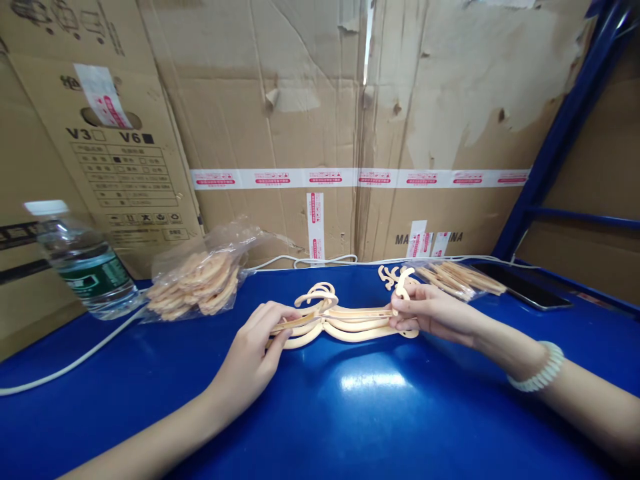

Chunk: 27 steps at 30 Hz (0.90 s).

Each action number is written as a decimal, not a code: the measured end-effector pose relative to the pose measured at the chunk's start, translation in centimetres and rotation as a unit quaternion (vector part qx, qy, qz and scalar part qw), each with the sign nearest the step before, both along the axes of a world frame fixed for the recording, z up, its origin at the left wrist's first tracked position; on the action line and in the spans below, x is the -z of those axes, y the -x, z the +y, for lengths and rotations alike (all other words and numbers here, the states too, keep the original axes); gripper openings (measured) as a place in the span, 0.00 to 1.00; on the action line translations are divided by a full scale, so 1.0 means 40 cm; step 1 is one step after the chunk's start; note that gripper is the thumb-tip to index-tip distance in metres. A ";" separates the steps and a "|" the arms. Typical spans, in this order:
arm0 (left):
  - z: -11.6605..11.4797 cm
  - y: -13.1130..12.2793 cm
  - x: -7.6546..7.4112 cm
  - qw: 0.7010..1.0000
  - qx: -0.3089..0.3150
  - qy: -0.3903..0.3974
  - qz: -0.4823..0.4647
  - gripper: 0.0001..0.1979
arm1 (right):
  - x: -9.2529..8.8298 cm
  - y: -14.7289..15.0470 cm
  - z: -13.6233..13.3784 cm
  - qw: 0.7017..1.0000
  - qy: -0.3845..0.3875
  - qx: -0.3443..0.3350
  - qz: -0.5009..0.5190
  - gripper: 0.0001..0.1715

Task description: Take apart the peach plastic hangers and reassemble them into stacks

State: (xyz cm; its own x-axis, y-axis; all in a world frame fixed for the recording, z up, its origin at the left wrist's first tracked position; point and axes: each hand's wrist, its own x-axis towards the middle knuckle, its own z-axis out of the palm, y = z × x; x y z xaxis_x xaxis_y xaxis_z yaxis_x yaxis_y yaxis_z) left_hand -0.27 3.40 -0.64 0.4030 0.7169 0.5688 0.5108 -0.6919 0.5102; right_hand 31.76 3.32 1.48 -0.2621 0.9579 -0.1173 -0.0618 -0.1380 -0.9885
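Several peach-coloured plastic clothes hangers (357, 328) lie together on the blue table, their curved hooks (320, 293) pointing away from me. My left hand (254, 341) is closed around the left arm of the uppermost hanger, thumb in front and fingers behind. Between the thumb and fingers of my right hand (437, 312) is a small curved plastic hook (403, 285), upright at the hanger's right end. My right fingers partly hide where the two meet, so I cannot tell whether they are joined. Behind that hand sits a small pile of loose hooks (386, 276).
Plastic bags of peach-coloured parts lie at left (197, 287) and right (457, 279). A black phone (525, 287) rests at far right. A water bottle (93, 273) and white cable (85, 363) are at left. Cardboard (280, 133) walls the back; a blue frame (555, 140) stands right.
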 end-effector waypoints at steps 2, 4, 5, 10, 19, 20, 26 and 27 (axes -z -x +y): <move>-0.002 -0.001 -0.001 1.000 0.006 0.004 0.001 0.11 | 0.002 0.001 0.001 1.000 -0.009 0.007 -0.011 0.21; -0.004 -0.002 -0.003 1.000 0.007 0.001 0.003 0.12 | 0.001 0.003 0.000 1.000 -0.014 0.010 -0.024 0.22; -0.005 -0.002 -0.004 1.000 0.007 -0.002 0.003 0.12 | 0.000 0.004 -0.001 0.999 -0.018 0.010 -0.030 0.22; -0.002 0.001 -0.001 1.000 0.006 -0.016 0.007 0.10 | 0.004 0.014 -0.007 0.994 -0.082 0.046 -0.063 0.25; -0.009 -0.005 -0.002 1.000 0.013 0.021 -0.001 0.12 | -0.003 0.034 -0.017 0.975 -0.161 0.108 -0.109 0.27; -0.011 -0.006 -0.004 0.999 0.015 0.028 -0.002 0.12 | -0.004 0.035 -0.017 0.973 -0.167 0.115 -0.113 0.27; -0.014 -0.008 -0.013 1.000 0.003 0.011 -0.015 0.10 | 0.002 0.037 -0.016 0.973 -0.188 0.116 -0.065 0.24; -0.013 -0.008 -0.013 1.000 -0.002 0.006 -0.014 0.09 | 0.004 0.037 -0.016 0.974 -0.187 0.115 -0.049 0.24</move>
